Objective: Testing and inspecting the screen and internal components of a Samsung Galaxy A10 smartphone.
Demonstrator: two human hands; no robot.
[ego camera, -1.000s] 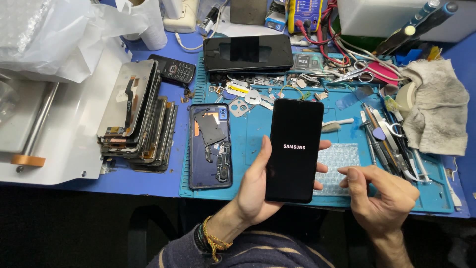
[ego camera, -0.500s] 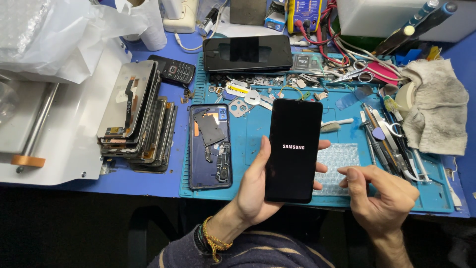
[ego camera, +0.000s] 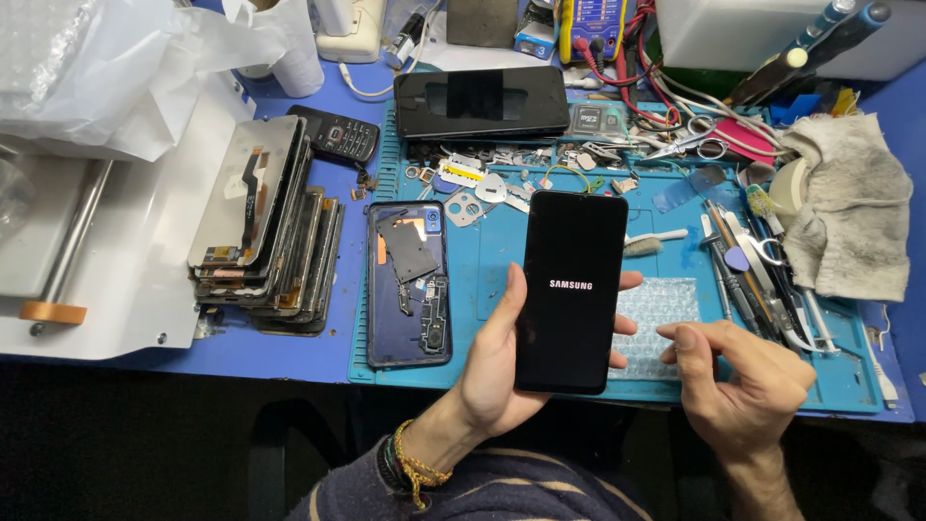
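Note:
My left hand point(ego camera: 490, 371) holds a black smartphone point(ego camera: 569, 289) upright over the blue work mat point(ego camera: 502, 270); its dark screen shows a white start-up logo. The thumb lies along the phone's left edge and the fingertips show past its right edge. My right hand point(ego camera: 743, 381) hovers just right of the phone, fingers loosely curled, holding nothing. A piece of bubble wrap point(ego camera: 661, 309) lies on the mat under both hands.
An opened blue phone back point(ego camera: 408, 285) lies left of the held phone. A stack of phone screens point(ego camera: 265, 227) sits further left. Another black phone point(ego camera: 480, 101), small parts, tweezers, scissors point(ego camera: 690, 145) and a grey cloth point(ego camera: 849, 217) crowd the mat's far and right sides.

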